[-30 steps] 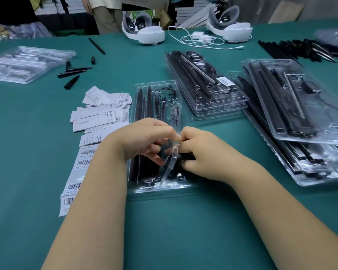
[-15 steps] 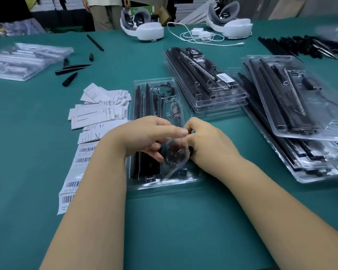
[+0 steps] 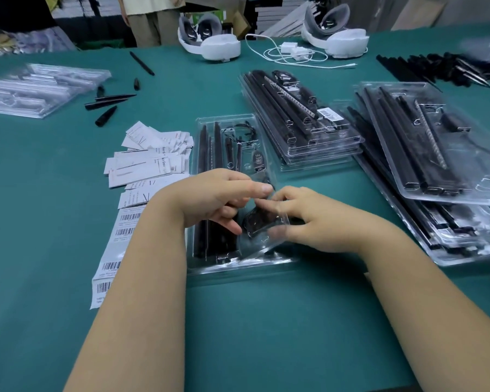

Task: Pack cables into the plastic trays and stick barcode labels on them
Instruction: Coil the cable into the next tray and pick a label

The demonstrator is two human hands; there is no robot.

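A strip of white barcode labels [image 3: 112, 250] is lying on the green desk [image 3: 40, 207] just left of the left hand [image 3: 215, 199], whose fingers [image 3: 255, 189] are pinching the top edge of a small clear plastic bag holding a black cable [image 3: 262, 222]. The right hand [image 3: 314, 219] is gripping the bag's right side, thumb across its front. The bag is sitting tilted between both hands over the near end of the long clear plastic tray [image 3: 232, 267], whose long axis is running away from the person.

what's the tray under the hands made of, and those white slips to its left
Tray: looks like thin clear moulded plastic, glossy; the black parts show through and its rim catches glare. White slips: apparently matte paper or label stock, flat, printed with text and barcodes.
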